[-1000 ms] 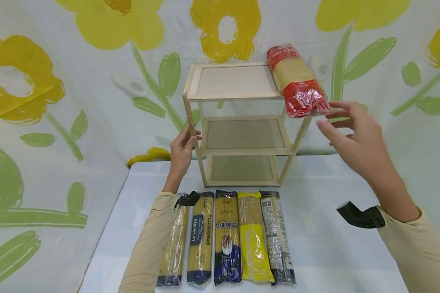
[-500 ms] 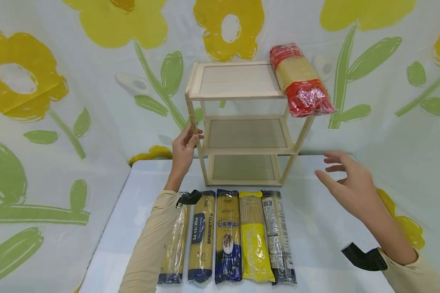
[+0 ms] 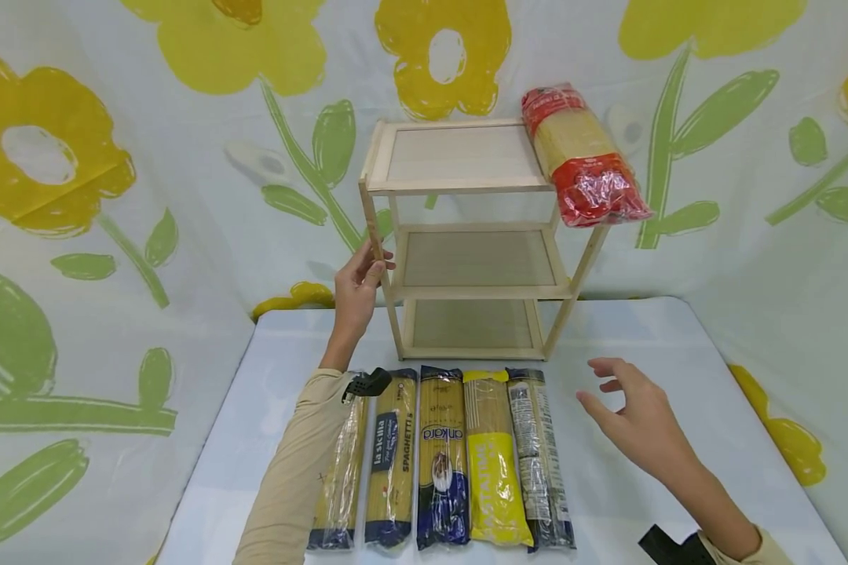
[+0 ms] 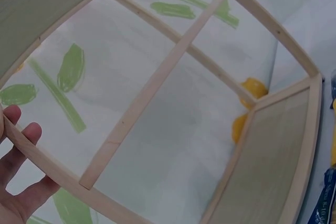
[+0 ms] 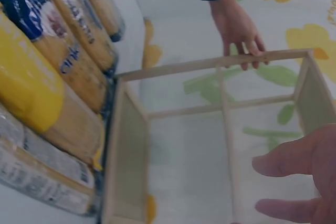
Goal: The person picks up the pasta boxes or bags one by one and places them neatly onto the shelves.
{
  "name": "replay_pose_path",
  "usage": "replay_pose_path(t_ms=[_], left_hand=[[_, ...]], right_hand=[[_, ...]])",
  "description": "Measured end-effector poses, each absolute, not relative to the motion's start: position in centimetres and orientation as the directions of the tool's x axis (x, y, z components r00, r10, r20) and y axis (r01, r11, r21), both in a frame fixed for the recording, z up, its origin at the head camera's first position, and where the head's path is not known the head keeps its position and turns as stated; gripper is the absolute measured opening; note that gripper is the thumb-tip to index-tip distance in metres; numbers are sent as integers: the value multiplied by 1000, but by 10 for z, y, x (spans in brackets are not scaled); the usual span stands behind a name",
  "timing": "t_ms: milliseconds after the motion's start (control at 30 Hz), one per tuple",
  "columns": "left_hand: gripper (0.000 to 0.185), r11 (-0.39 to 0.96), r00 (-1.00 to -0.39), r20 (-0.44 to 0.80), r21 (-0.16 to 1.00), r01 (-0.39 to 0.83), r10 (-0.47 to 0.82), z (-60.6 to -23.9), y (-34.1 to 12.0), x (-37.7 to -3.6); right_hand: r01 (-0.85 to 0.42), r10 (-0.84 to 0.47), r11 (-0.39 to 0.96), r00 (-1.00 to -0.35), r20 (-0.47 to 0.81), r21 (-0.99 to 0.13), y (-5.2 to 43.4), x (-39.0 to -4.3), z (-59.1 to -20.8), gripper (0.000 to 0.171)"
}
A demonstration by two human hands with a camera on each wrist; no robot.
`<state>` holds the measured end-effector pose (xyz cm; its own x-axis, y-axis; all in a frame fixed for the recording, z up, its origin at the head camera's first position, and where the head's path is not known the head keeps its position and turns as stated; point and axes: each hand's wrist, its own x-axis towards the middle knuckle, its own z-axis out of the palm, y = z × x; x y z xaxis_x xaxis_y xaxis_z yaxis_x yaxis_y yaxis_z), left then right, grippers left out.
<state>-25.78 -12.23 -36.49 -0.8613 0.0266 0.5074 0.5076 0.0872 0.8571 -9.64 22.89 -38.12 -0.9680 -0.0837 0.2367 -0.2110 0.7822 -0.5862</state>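
Observation:
My left hand grips the left front post of a three-tier wooden shelf; the left wrist view shows fingers and thumb around that post. Over the table, to the right of the pasta packs, my right hand hovers with relaxed, parted fingers and nothing in them. A red-ended pack of spaghetti lies on the right side of the top tier, its near end jutting past the front edge. In front of the shelf several spaghetti packs lie side by side, among them a yellow one and a blue Ankara one.
A white table carries the shelf near its back edge. Behind it hangs a cloth printed with yellow flowers. A la Sicilia pack, a clear-wrapped pack and a pack with a white text panel complete the row.
My right hand has come away from the red spaghetti pack and moved down and slightly left, over the table. The pack stays on the top tier. My left hand keeps its hold on the post.

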Motion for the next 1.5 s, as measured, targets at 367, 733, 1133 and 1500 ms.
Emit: replay_pose_path(t_ms=[367,733,1133,1500], left_hand=[[43,80,-863,505,860,504,10,-365,-123,-258],[42,99,-863,505,858,503,9,-365,-123,-258],[43,81,-863,505,860,504,12,-366,-121,-259],[42,97,-863,506,859,503,1,-366,-120,-257]], right_hand=[[-108,-46,792,-992,117,-601,213,-82,-423,48],[14,10,814,-1000,-10,-580,197,-72,-464,60],[159,55,830,-977,-205,-535,190,-63,-521,81],[206,116,853,-971,-210,-479,174,-52,-553,90]])
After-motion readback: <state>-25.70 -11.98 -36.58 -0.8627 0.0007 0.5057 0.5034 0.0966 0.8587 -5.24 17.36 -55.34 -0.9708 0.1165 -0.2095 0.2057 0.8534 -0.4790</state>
